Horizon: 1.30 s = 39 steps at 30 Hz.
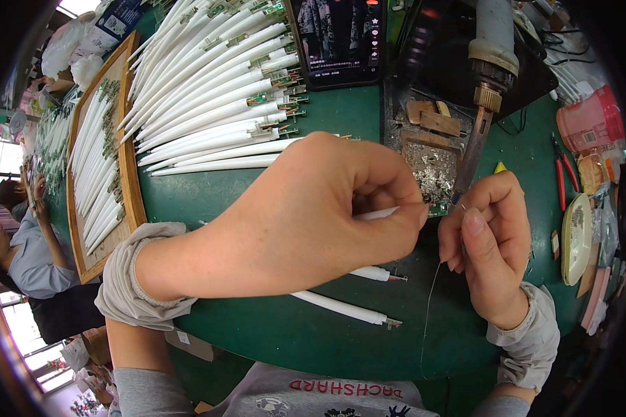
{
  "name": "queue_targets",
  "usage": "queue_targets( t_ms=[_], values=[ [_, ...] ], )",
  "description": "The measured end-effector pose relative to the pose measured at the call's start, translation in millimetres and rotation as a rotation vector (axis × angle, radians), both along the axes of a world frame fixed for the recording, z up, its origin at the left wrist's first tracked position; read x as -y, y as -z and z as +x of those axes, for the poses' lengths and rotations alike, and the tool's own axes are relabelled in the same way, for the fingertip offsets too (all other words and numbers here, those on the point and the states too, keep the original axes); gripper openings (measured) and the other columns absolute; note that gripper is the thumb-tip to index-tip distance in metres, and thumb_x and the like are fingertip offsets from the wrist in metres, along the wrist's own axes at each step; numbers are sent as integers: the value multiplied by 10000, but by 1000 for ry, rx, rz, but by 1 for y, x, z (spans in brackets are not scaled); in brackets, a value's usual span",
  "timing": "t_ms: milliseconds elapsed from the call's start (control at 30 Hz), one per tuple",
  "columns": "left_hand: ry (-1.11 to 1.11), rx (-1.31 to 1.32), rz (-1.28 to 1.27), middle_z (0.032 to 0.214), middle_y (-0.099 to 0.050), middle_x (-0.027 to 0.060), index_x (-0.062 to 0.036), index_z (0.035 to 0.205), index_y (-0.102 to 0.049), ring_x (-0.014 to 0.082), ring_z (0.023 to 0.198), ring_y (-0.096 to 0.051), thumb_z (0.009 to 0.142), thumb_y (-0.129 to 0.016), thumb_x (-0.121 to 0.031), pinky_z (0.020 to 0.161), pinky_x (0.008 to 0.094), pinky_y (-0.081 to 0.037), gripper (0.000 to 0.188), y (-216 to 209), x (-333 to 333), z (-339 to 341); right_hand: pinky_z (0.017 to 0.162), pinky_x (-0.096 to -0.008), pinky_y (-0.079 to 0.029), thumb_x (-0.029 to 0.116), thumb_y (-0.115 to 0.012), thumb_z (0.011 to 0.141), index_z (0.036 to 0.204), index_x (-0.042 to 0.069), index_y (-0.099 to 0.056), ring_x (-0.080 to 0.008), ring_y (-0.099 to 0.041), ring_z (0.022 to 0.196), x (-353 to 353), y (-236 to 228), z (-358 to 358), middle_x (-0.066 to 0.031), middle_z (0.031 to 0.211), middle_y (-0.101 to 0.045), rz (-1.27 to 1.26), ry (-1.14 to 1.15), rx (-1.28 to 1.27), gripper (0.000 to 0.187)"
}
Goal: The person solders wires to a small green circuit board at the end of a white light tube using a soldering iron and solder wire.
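Note:
My left hand is closed around a white tapered tube, most of it hidden behind the fingers. A small green circuit board shows at the tube's end, by the tip of a soldering iron that slants down from above. My right hand pinches a thin solder wire between thumb and forefinger. The wire's short end pokes up near the iron's tip, and its length trails down toward my lap. Whether iron, wire and board touch is too small to tell. Below my left hand lies another white tube.
Many white tubes with circuit-board ends fan out at the upper left, beside a wooden-framed tray. A phone stands at the back. A solder-splattered tray sits under the iron. Red-handled pliers lie right. Another person sits far left.

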<state>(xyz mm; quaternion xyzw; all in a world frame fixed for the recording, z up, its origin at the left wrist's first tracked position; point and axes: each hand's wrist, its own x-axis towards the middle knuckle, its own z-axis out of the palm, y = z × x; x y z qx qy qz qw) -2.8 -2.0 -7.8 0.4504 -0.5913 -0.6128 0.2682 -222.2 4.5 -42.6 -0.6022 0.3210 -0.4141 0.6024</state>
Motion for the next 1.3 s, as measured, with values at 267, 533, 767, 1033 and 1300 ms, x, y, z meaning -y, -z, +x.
queue_targets(
  t_ms=[267, 533, 767, 1033, 1300],
  values=[
    [-6, 140, -260, 711, -615, 22, 26, 881, -643, 27, 622, -519, 807, -692, -42, 525, 190, -419, 113, 3, -12, -6, 507, -176, -350, 133, -476, 978, 986, 10, -398, -50, -448, 557, -2, 1, 2, -65, 715, -557, 27, 54, -26, 146],
    [51, 223, -433, 684, -621, 47, -5, 875, -651, 63, 606, -559, 779, -716, -60, 522, 208, -430, 129, 3, -13, -6, 517, -177, -356, 120, -469, 979, 989, 12, -399, -48, -452, 573, -1, 1, -2, -61, 722, -558, 31, 29, -61, 129],
    [224, 397, -945, 666, -490, 9, -55, 812, -613, 142, 615, -527, 680, -710, -109, 446, 279, -415, 173, 26, -46, -17, 521, -177, -356, 109, -470, 977, 984, 13, -400, -49, -448, 577, 0, 2, 1, -61, 719, -552, 34, 1, -41, 119],
    [257, 626, -975, 819, -468, 58, -56, 825, -573, 228, 767, -497, 661, -712, -155, 630, 340, -448, 236, 10, -29, -10, 529, -181, -363, 98, -471, 975, 978, 15, -401, -50, -450, 588, -3, -1, -1, -66, 728, -554, 62, -2, -32, 108],
    [-3, 1086, -1161, 823, -506, 89, -46, 873, -559, 282, 818, -504, 695, -691, -89, 723, 368, -428, 226, 27, 21, 24, 542, -178, -371, 105, -480, 972, 974, 13, -401, -53, -477, 613, -2, 1, 0, -63, 751, -558, 72, -32, -38, 122]
  ],
)
